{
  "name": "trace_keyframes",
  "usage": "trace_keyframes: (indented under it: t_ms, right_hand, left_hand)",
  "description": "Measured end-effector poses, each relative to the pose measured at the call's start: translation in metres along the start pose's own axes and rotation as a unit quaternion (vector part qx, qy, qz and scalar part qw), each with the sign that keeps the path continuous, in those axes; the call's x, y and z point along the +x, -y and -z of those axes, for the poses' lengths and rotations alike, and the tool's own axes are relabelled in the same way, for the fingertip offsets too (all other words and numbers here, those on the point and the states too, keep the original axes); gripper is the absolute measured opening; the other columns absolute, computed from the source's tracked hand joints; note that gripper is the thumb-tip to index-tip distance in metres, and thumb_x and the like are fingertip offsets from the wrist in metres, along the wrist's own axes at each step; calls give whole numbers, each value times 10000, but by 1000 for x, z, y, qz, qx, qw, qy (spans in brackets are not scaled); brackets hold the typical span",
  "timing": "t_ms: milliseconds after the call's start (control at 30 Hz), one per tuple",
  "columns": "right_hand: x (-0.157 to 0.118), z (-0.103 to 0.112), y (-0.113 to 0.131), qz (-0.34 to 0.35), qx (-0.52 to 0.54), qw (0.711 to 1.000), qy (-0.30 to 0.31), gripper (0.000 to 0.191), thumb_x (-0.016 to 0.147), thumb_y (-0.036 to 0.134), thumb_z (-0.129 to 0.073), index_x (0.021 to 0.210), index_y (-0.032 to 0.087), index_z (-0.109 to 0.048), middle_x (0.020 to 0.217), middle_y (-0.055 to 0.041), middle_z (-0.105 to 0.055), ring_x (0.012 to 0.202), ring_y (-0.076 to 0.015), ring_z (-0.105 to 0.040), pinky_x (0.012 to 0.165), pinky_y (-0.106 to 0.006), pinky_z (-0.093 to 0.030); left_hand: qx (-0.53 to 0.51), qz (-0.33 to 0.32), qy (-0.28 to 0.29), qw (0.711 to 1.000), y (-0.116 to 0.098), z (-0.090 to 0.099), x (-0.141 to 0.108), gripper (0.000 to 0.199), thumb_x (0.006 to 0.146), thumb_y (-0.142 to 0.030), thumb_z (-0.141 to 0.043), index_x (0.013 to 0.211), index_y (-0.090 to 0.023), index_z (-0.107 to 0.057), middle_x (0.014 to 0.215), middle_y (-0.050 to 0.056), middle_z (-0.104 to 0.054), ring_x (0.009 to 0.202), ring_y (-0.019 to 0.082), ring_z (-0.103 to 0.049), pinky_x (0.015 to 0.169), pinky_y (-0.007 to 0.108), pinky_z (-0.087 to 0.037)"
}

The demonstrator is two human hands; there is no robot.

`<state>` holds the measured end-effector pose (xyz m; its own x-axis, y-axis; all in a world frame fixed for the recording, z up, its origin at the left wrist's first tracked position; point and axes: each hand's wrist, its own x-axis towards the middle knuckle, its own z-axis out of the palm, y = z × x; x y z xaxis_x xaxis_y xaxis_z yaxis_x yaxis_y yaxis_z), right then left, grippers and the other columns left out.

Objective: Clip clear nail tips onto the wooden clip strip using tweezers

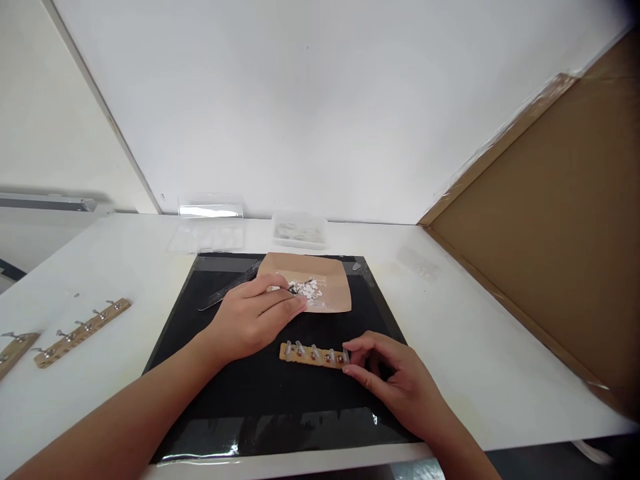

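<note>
My left hand (257,312) reaches over a sheet of brown paper (337,293). Its fingertips are pinched together at a heap of small white flakes (311,288); whatever they hold is too small to make out. In front of it, a narrow wooden strip (305,357) lies on the black mat (240,393), bearing several clear nail tips (316,352) on metal mounts. The thumb and forefinger of my right hand (390,373) close around the strip's right end, at the last nail tip.
On the left, a second wooden strip (85,332) with metal clips lies on the white table (135,260), beside part of another (17,352). A dark nail file (230,287) rests by the paper. Behind are a clear box (299,231) and an opened clear case (207,233). Cardboard (550,220) stands right.
</note>
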<state>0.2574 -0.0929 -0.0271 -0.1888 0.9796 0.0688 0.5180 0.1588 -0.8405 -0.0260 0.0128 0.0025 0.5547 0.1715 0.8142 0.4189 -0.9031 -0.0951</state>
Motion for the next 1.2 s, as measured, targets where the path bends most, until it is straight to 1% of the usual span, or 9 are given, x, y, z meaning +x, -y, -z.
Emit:
trace_keyframes:
  t_ms: [133, 333, 433, 633, 867, 1033, 1200]
  right_hand:
    - [1, 1, 3, -6, -2, 1000, 11, 255, 932, 455, -738, 1082, 251, -718, 860, -29, -718, 700, -161, -645, 597, -278, -503]
    - [1, 1, 0, 0, 16, 1000, 5, 240, 938, 439, -733, 1102, 265, -710, 871, -21, -711, 729, -159, -651, 608, -272, -500]
    - [0, 1, -1, -5, 18, 1000, 7, 244, 935, 440, -737, 1105, 267, -709, 861, -16, -711, 712, -153, -647, 597, -268, -494]
    - [1, 0, 2, -9, -5, 1000, 10, 257, 933, 456, -732, 1092, 254, -712, 834, -20, -714, 674, -154, -628, 582, -276, -487]
    - [-1, -1, -2, 4, -20, 1000, 5, 251, 950, 452, -711, 1107, 257, -713, 840, -22, -704, 661, -157, -624, 576, -280, -499]
    - [-2, -2, -3, 16, -10, 1000, 4, 232, 946, 420, -720, 1124, 273, -702, 856, -18, -706, 700, -163, -656, 587, -280, -508]
    - [-2, -2, -2, 18, -7, 1000, 2, 225, 943, 397, -727, 1128, 274, -692, 873, -20, -706, 733, -167, -674, 595, -283, -511]
  left_hand:
    - [-8, 0, 1, 1000, 1, -2, -2, 259, 920, -98, -724, 1163, -181, -691, 920, 34, -790, 968, 215, -720, 861, 347, -635]
    - [-8, -2, 2, 1000, 1, -2, -1, 250, 894, -116, -760, 1131, -175, -706, 884, 34, -784, 945, 215, -715, 831, 337, -636]
    - [-8, -7, 4, 1000, 0, -1, 0, 248, 886, -122, -772, 1120, -178, -715, 891, 36, -785, 939, 215, -707, 824, 337, -634]
    - [-9, -10, 9, 1000, 1, -2, -1, 271, 853, -113, -803, 1107, -158, -720, 898, 38, -786, 932, 218, -687, 836, 345, -630]
    - [-8, -5, 14, 1000, 2, -2, -4, 278, 854, -126, -805, 1114, -174, -718, 891, 36, -782, 957, 217, -693, 843, 338, -625]
    - [1, -13, 15, 1000, 2, -2, -4, 270, 855, -136, -807, 1108, -161, -716, 901, 35, -786, 922, 222, -688, 866, 364, -624]
    - [-2, -9, 14, 1000, 2, -3, -5, 268, 859, -131, -800, 1108, -155, -705, 917, 30, -794, 884, 199, -689, 909, 381, -617]
